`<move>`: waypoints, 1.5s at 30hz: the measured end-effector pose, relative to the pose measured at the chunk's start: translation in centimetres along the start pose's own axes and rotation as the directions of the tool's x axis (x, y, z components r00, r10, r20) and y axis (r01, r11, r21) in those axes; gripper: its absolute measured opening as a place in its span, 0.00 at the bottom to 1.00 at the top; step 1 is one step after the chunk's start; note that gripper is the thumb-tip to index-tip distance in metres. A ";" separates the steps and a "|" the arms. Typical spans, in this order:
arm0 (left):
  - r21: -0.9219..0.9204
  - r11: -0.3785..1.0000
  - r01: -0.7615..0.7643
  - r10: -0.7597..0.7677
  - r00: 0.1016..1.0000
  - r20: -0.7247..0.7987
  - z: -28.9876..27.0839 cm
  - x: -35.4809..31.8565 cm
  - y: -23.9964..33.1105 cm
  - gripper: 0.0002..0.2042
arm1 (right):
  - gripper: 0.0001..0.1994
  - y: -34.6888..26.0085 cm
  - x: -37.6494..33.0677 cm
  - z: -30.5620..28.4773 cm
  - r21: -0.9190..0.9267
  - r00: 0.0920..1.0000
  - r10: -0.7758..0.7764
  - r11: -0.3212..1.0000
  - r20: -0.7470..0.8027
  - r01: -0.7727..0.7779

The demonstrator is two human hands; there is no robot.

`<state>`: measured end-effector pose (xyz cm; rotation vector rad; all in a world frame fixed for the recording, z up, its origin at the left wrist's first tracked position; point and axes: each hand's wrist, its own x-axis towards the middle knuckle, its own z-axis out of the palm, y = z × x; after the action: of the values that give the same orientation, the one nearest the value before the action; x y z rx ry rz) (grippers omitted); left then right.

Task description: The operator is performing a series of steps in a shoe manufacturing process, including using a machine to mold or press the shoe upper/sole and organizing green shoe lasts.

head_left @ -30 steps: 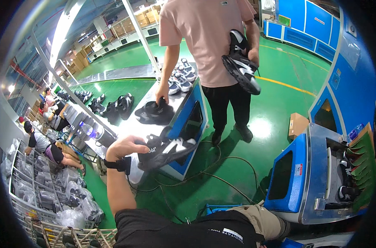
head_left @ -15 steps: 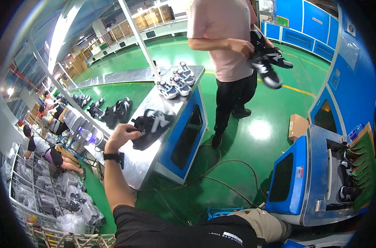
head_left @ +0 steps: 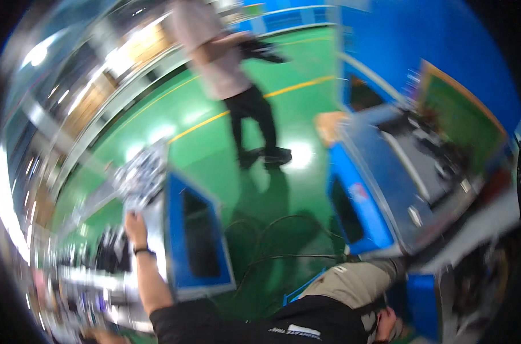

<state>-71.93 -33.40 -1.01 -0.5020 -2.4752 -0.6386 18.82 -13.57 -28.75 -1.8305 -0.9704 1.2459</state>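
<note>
My left hand (head_left: 136,228), with a dark band on its wrist, reaches over the metal-topped bench (head_left: 157,221). Motion smears its fingers, so whether they grip anything does not show. Just beyond it on the bench is a blurred group of white-and-dark sneakers (head_left: 141,172). Black shoes (head_left: 114,251) lie to the left of this hand. Low at the right, my right hand (head_left: 386,324) is close to my body, its fingers partly hidden and blurred; I make out nothing in it.
A person (head_left: 223,69) in a pink shirt stands ahead, holding black shoes (head_left: 263,51). At right, a blue machine (head_left: 363,200) has an open top with dark shoes (head_left: 438,152) inside. Cables (head_left: 283,256) cross the green floor, and a cardboard box (head_left: 329,127) sits behind the machine.
The view has swung to the right and blurred. My left hand is no longer visibly against the black shoe. My right hand has come into view. The person ahead has turned or stepped away.
</note>
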 end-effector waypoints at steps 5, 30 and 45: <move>-0.341 0.804 -0.488 0.584 0.757 0.294 8.4 -6.0 27.9 0.11 | 0.18 -1.9 -4.0 -1.7 -0.331 0.986 -0.080 0.943 -0.144 0.028; -0.924 0.303 -0.232 0.946 0.195 0.261 18.0 -44.5 97.4 0.30 | 0.17 -9.1 -8.4 -2.9 -0.629 0.810 -0.457 0.764 -0.368 0.146; -0.304 0.653 0.693 0.756 -0.614 0.226 -5.0 -45.1 60.5 0.24 | 0.59 -27.7 -6.0 3.7 0.478 0.763 -0.503 0.595 -0.405 0.646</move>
<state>-6.10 3.79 -2.87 0.9259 0.5909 0.4685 8.50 -5.38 -3.39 -0.9892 -0.8165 0.7653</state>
